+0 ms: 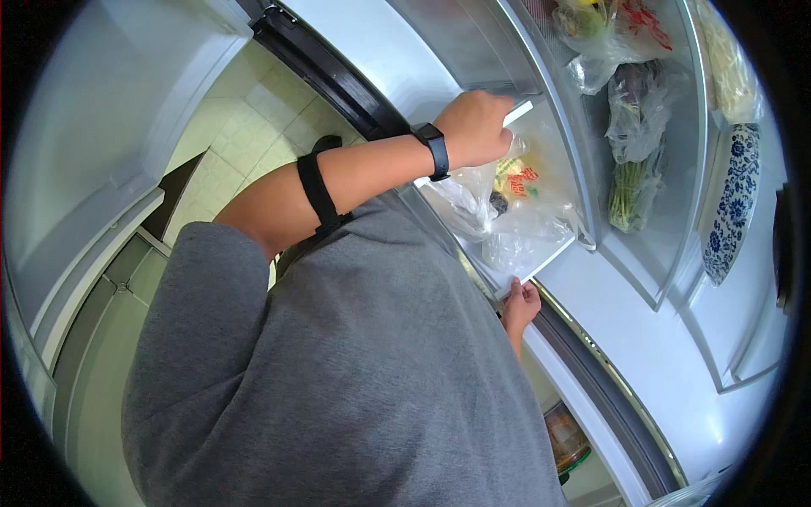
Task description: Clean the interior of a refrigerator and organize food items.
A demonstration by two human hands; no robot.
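Observation:
A white-rimmed refrigerator drawer (543,261) is before me, between my two hands. My left hand (476,128), with a dark wristwatch (432,151) on its wrist, is closed over the drawer's left rim. The fingers and thumb of my right hand (522,308) pinch the right rim near the front corner. Inside lie clear plastic bags (523,237) and a yellow packet (514,179) bearing red writing. A small dark item (498,202) shows among the bags; I cannot tell what it is.
Glass shelves (573,149) rise beyond the drawer. They hold bagged green-stalked vegetables (628,193), a bag with red print (611,35) and a blue-and-white floral dish (732,203). One refrigerator door (120,108) stands open on the left. A jar (566,437) sits at lower right.

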